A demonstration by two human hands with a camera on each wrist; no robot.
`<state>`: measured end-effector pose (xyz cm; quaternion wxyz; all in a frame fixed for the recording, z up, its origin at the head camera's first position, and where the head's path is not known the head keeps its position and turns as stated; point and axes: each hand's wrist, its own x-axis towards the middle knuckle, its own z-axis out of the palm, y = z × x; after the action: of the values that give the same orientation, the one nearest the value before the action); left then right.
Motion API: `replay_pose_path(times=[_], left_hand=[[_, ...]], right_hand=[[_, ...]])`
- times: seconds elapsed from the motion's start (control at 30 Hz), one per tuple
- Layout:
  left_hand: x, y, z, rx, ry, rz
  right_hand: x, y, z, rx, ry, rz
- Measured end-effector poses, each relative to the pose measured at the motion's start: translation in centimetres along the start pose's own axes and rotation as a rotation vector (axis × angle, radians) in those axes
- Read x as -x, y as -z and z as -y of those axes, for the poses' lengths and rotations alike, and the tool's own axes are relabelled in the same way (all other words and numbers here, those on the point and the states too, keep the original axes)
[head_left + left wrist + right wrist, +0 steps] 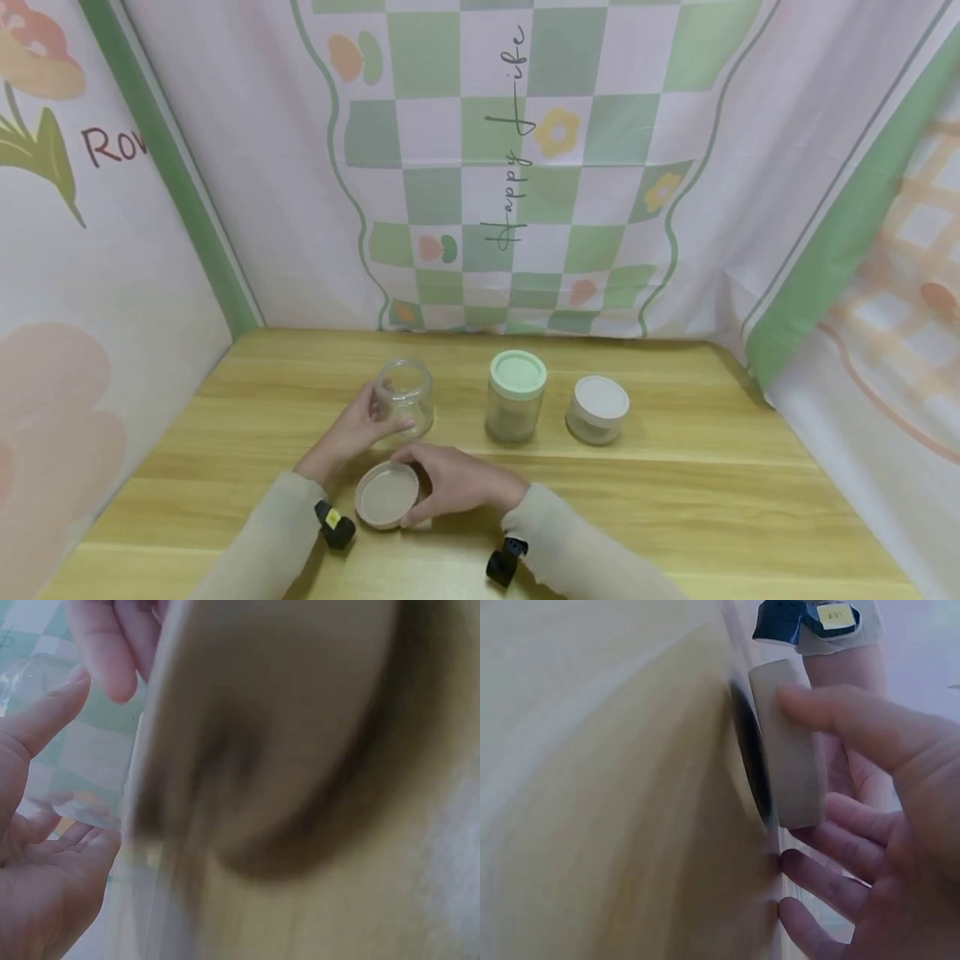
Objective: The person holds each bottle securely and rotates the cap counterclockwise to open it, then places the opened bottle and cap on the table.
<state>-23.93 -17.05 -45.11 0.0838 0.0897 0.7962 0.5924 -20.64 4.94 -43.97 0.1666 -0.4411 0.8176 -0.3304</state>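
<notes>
My left hand (358, 431) is around a clear, lidless jar (406, 385) standing at the left of the table, thumb across its near side. Closer to me, a round beige lid (386, 497) is pinched at its edge by my right hand (459, 481), its rimmed face turned up. The right wrist view has the lid (789, 750) edge-on between thumb and fingers, low over the wood; whether it touches there I cannot tell. In the left wrist view the blurred lid (292, 697) hides much of the scene, with the jar (90, 742) behind it.
A taller jar with a green lid (518, 374) stands right of the lidless jar. Further right is a short jar with a white lid (602, 398). The wooden table (675, 517) ends at a patterned curtain (495, 167) behind. Black cameras (335, 527) sit on both wrists.
</notes>
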Motion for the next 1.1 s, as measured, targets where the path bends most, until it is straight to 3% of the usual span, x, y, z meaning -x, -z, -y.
replay_pose_path(times=[0.5, 0.77, 1.1], left_hand=[[-0.17, 0.12, 0.22, 0.002, 0.012, 0.006], [-0.19, 0.19, 0.27, 0.001, 0.013, 0.017], [-0.08, 0.21, 0.17, 0.032, 0.010, 0.022]], right_hand=[[-0.26, -0.51, 0.84, 0.184, 0.015, -0.002], [-0.40, -0.60, 0.67, 0.143, -0.042, -0.012], [-0.05, -0.49, 0.83, 0.114, -0.021, -0.021]])
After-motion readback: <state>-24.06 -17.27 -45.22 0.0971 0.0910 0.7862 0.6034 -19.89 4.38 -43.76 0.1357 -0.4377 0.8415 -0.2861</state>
